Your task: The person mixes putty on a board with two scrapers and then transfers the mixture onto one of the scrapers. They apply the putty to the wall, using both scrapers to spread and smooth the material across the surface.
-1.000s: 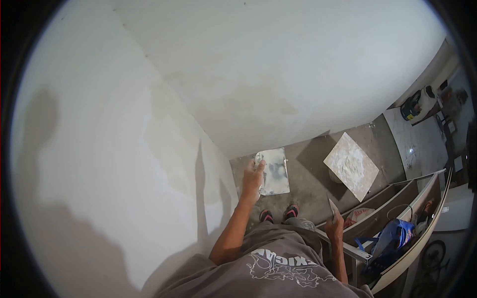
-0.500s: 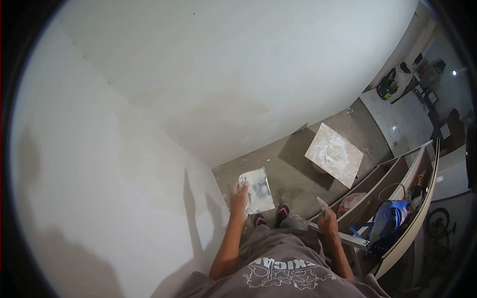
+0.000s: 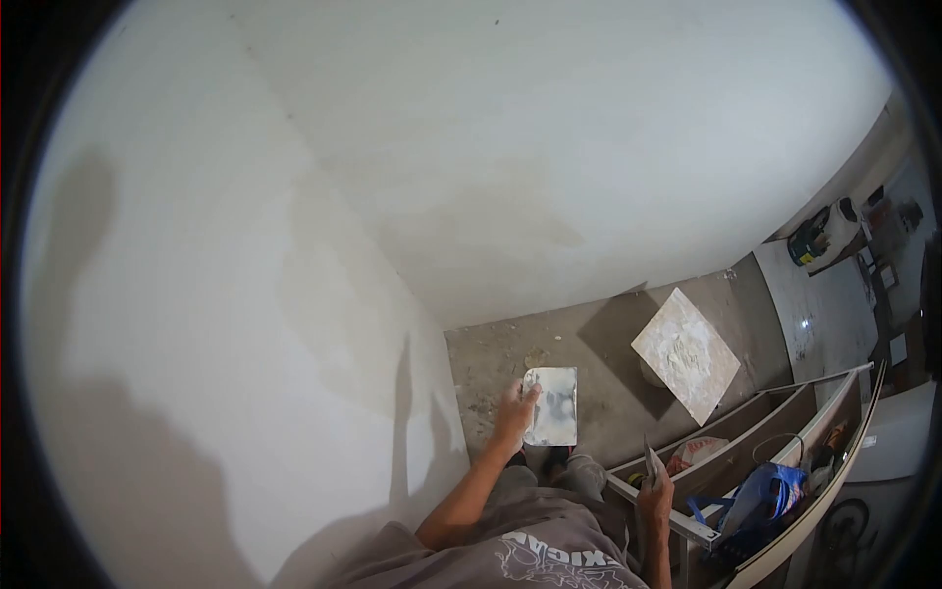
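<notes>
Left hand (image 3: 514, 410): clenched on the left edge of one flat, pale, rectangular plate with rounded corners and grey smudges (image 3: 555, 404), thumb laid over the upper face; plate at 3 o'clock from the hand, above the floor. Right hand (image 3: 654, 491), at 4 o'clock from the left: fingers closed about one thin, grey, flat-bladed tool (image 3: 650, 454), blade pointing to roughly 12 o'clock; its handle is hidden in the grip. Dark shoes (image 3: 557, 457), partly covered, at 6 o'clock from the plate. One pale square board coated with white, paste-like material (image 3: 687, 353), at 2 o'clock from the plate, corner-up to the view, its support mostly concealed. One long, pale-framed, ladder-like structure with brown inner panels (image 3: 677, 520), just beside the right hand and running towards 2 o'clock; within it, one white plastic bag with red marking (image 3: 699, 451) at 1 to 2 o'clock from that hand, and one bright blue bag (image 3: 785, 488) at 3 o'clock. Grey-brown, stained floor (image 3: 608, 432) beneath. Two off-white walls, left (image 3: 226, 294) and facing (image 3: 569, 147), meeting at a corner at 11 o'clock from the left hand, both bearing duller beige patches; dark shadows on the left one.
</notes>
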`<state>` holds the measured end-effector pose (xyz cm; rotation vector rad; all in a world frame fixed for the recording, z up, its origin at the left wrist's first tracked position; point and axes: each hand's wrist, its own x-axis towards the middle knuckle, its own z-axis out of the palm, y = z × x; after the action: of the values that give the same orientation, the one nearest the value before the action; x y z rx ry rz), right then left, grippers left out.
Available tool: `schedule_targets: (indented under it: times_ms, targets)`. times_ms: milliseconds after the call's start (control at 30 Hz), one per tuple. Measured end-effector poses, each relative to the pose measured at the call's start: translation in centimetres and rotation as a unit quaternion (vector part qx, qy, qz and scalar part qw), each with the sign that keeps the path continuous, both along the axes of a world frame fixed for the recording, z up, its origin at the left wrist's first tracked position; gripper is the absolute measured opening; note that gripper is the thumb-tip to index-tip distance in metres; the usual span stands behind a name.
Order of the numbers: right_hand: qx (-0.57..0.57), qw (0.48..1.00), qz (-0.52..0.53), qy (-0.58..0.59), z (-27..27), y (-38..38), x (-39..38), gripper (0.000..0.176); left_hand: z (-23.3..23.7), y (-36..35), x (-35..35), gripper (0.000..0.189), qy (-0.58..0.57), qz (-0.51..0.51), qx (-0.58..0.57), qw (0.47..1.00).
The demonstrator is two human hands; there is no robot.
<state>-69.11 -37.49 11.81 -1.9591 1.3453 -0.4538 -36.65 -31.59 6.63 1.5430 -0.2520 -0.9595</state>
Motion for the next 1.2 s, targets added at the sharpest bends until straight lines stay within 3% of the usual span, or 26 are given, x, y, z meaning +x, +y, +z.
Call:
schedule_targets:
  times_ms: [400, 567, 667, 800, 867, 967, 1033, 1067, 1100, 1200]
  targets:
    - [0.044, 0.999, -0.013, 0.0, 0.4, 1.6, 0.7, 0.05, 0.7, 0.0, -0.1, 0.04, 0.009, -0.004, -0.022, 1.0]
    - [-0.01, 1.0, -0.003, -0.021, 1.9, 1.4, 2.1, 0.05, 1.5, -0.1, -0.4, 0.037, -0.014, 0.031, -0.01, 0.999]
    - [-0.011, 1.0, -0.007, -0.015, 1.1, 1.7, 1.2, 0.051, 1.5, 0.4, 0.3, 0.039, 0.025, -0.035, -0.004, 0.999]
    - [-0.007, 1.0, -0.021, 0.004, 0.1, 2.3, 0.2, 0.054, 1.4, 0.3, 0.5, 0.042, -0.007, -0.036, 0.014, 0.999]
    - [-0.037, 0.999, -0.013, 0.009, 2.3, 2.7, 1.7, 0.054, 2.1, 0.0, 0.2, 0.044, -0.02, -0.02, 0.032, 0.999]
    - [0.012, 1.0, -0.021, -0.017, 1.7, 2.4, 1.1, 0.054, 1.4, -0.1, 0.5, 0.059, -0.025, -0.019, 0.1, 0.995]
    - [0.015, 0.999, -0.031, 0.016, 2.6, 2.2, 1.6, 0.052, -1.4, 0.3, 1.3, 0.071, 0.07, -0.058, 0.041, 0.995]
    - [0.009, 0.999, -0.041, 0.004, 2.7, 2.1, 1.7, 0.051, -5.4, 0.5, 1.6, 0.073, 0.03, -0.029, 0.033, 0.999]
    - [0.0, 0.999, -0.045, -0.012, 2.4, 1.7, 1.7, 0.05, -2.2, 0.4, 1.6, 0.073, 0.082, -0.039, 0.021, 0.996]
    - [-0.007, 0.997, -0.072, -0.036, 1.5, 0.8, 1.5, 0.045, -0.4, 0.1, 1.9, 0.037, 0.124, -0.044, -0.02, 0.991]
